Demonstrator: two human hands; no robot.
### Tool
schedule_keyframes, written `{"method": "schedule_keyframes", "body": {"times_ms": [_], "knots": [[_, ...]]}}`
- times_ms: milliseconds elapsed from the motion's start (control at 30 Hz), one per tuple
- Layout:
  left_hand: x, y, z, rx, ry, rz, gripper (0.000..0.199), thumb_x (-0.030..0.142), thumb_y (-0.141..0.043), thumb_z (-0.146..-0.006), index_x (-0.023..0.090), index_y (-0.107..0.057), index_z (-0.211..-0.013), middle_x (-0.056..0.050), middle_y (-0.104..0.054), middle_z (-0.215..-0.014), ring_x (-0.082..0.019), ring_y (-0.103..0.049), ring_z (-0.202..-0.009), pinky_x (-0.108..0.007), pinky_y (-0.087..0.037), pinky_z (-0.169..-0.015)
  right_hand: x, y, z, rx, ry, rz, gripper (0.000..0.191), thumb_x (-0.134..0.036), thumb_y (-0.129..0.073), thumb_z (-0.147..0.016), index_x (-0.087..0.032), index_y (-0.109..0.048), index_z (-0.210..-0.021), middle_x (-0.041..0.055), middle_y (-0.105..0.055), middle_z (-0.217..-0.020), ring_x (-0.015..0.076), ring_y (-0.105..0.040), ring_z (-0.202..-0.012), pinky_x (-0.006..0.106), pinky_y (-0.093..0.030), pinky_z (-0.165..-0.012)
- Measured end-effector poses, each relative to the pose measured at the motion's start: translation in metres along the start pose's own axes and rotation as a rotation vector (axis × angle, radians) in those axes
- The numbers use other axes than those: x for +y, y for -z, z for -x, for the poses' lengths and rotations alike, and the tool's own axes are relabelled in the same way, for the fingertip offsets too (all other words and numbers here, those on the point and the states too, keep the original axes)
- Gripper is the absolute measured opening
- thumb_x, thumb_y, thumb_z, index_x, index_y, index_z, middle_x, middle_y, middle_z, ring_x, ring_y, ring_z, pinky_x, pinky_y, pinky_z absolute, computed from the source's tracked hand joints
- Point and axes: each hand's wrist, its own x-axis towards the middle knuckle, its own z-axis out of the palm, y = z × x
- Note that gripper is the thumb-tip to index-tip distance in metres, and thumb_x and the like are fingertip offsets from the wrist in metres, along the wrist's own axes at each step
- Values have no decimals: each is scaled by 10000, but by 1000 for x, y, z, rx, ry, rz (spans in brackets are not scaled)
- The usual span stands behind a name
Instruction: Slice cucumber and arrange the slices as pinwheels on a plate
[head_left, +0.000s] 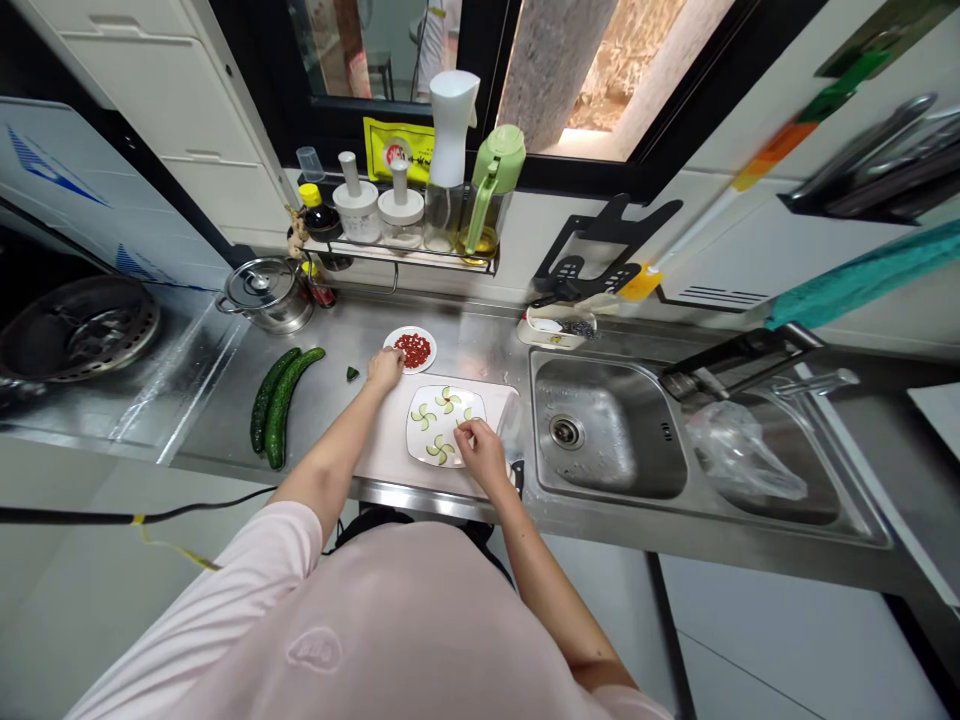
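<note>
My left hand (385, 370) is at the left edge of a small white plate (430, 338) of red pieces (412, 350), its fingers drawn together; whether they grip a piece is too small to tell. A square white plate (448, 400) lies on a pale cutting board (384, 455), bearing several pinwheels of thin green slices (440, 449), with a red dot at the centre of one near the top. Over the right side of that plate is my right hand (480, 448), thumb and fingers pinched beside a pinwheel; what they hold, if anything, is hidden.
Two cucumbers (281, 410) and a small green end piece (352, 374) lie to the left. A lidded pot (268, 295) stands behind them. The sink (607, 430) is at right, and a rack (442, 260) with jars and an oil bottle (495, 185) hangs at the back.
</note>
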Motion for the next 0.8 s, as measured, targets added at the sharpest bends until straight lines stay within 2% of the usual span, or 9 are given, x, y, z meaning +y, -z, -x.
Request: {"method": "schedule_keyframes", "body": {"times_ms": [267,567,800], "knots": [[3,-4,-6,-54,-40,-51,210,227,-473,-832,214,-672,-895,-103,-593,-1018,-213,-561,-955,-310,-426,-833,-4,5,1,8,-2,-2,216,-348,-410,-883,-219,-578,-842,33,-587,-820,156,-550,-774,246,-409,-683],[5,-6,-12,-97,-91,-101,267,217,-451,-842,185,-664,-1000,-147,-578,-1096,-249,-500,-1065,-353,-399,-911,-4,6,1,30,9,-40,212,-347,-427,-872,-212,-585,-832,35,-585,-792,160,-543,-748,257,-406,-669],[3,-5,-13,-89,-114,-139,308,276,-431,-855,199,-650,-1058,-131,-572,-1123,-252,-512,-1050,-349,-419,-883,-3,6,2,70,54,-83,178,-317,-451,-870,-207,-577,-809,17,-564,-763,148,-528,-711,250,-389,-633]]}}
